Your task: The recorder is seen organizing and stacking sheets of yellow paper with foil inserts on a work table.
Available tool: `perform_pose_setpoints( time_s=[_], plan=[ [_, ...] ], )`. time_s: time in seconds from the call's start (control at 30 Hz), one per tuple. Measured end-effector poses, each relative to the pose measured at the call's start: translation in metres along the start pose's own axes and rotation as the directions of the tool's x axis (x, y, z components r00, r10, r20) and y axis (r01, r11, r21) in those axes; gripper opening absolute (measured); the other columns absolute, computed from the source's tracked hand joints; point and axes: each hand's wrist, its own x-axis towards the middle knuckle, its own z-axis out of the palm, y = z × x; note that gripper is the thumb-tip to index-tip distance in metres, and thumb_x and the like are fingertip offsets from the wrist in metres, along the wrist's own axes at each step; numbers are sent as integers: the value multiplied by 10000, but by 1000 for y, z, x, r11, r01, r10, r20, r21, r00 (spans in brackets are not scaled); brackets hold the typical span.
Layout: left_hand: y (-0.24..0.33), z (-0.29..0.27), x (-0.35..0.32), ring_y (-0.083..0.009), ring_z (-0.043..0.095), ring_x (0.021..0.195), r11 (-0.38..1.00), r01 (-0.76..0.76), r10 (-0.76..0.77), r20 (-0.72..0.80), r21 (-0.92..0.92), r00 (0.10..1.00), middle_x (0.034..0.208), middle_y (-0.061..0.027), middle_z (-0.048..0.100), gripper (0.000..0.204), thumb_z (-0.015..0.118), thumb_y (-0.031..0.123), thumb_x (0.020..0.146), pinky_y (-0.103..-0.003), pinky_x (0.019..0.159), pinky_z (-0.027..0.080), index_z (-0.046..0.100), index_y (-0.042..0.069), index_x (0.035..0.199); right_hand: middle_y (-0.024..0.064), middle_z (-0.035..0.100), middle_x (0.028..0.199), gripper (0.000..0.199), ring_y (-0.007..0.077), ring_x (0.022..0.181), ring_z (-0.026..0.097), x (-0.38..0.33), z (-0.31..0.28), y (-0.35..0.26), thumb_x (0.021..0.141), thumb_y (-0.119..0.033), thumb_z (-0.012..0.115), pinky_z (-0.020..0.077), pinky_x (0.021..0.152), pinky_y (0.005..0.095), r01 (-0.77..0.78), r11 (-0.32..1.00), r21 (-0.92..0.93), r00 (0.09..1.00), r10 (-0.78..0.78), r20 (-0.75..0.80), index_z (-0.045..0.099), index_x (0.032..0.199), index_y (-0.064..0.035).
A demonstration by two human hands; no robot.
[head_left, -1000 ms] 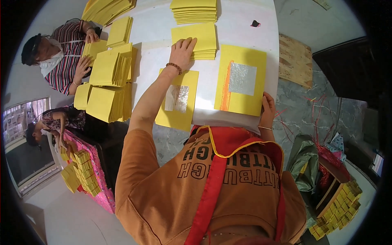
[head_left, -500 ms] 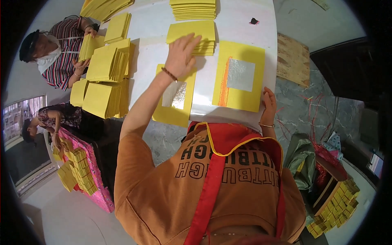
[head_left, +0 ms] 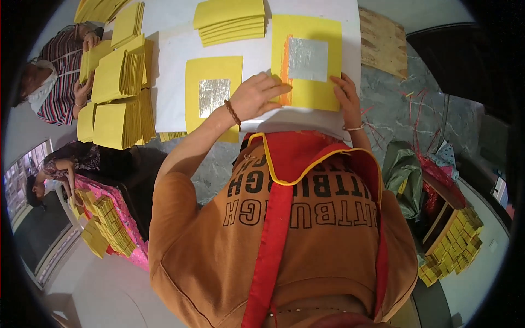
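Observation:
A yellow paper sheet (head_left: 309, 98) with a silver foil square and an orange strip lies at the table's near right. My left hand (head_left: 261, 94) is at its lower left, fingers closed at the edge by the orange strip. On the opposite edge, my right hand (head_left: 347, 98) has its fingertips over the paper; its thumb is hard to see. Left of my left hand lies a second yellow sheet (head_left: 192, 82) with a foil square, partly covered by my wrist and hanging over the near edge. A fanned pile of yellow paper (head_left: 229, 19) sits beyond it.
Tall stacks of folded yellow paper (head_left: 123, 117) line the table's left side, where a co-worker in stripes (head_left: 63, 76) holds some. Another person (head_left: 68, 164) bends over a pink-covered table with yellow bundles (head_left: 112, 221). A green bag (head_left: 403, 180) and more bundles (head_left: 456, 240) are at right.
My left hand has come back from the fanned pile to the foil sheet's left edge. My right hand has moved onto its right edge. The whole view has shifted.

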Motion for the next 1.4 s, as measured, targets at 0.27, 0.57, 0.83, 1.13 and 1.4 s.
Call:
perform_pose_setpoints(
  time_s=[0.27, 0.57, 0.83, 1.13, 1.4],
  plan=[
    [-9, -7, 11, -265, 585, 768, 933, 154, -162, 4, -326, 987, 803, -115, 633, 155, 586, 164, 814, -346, 717, 479, 632, 18, 841, 108, 417, 1237, 348, 196, 1167, 394, 4, 1, -10, 927, -261, 445, 310, 975, 282, -135, 970, 200, 989, 143, -29, 602, 1080, 9],
    [-18, -16, 21, -220, 601, 686, 767, 444, -343, 290, -463, 894, 760, -104, 641, 169, 574, 171, 823, -306, 640, 465, 640, 23, 874, 105, 414, 1242, 421, 195, 1164, 399, 4, 4, -22, 953, -297, 358, 294, 991, 288, -158, 968, 196, 984, 171, -53, 602, 1072, 25],
    [-33, -1, 18, -95, 553, 641, 605, 479, -371, 308, -636, 876, 693, -35, 626, 151, 583, 144, 779, -255, 602, 449, 655, 25, 839, 119, 423, 1246, 446, 218, 1164, 405, 6, 1, -17, 958, -323, 313, 286, 998, 303, -104, 994, 14, 993, 105, -46, 611, 1075, -12],
    [-36, -9, 27, -59, 537, 695, 520, 598, -378, 464, -610, 801, 736, 1, 606, 157, 580, 125, 796, -218, 653, 449, 658, 10, 869, 133, 433, 1247, 484, 229, 1176, 397, 5, -2, 0, 946, -384, 297, 282, 1000, 320, -23, 1000, 19, 1000, 23, -8, 580, 1126, -35],
    [-34, -15, 31, -65, 539, 695, 489, 622, -379, 493, -611, 783, 737, -4, 599, 169, 571, 139, 793, -233, 637, 462, 653, 12, 869, 136, 426, 1262, 441, 228, 1198, 378, 3, -5, 11, 911, -371, 399, 270, 1013, 326, 68, 992, 104, 997, -72, 36, 537, 1186, -55]
  ],
)
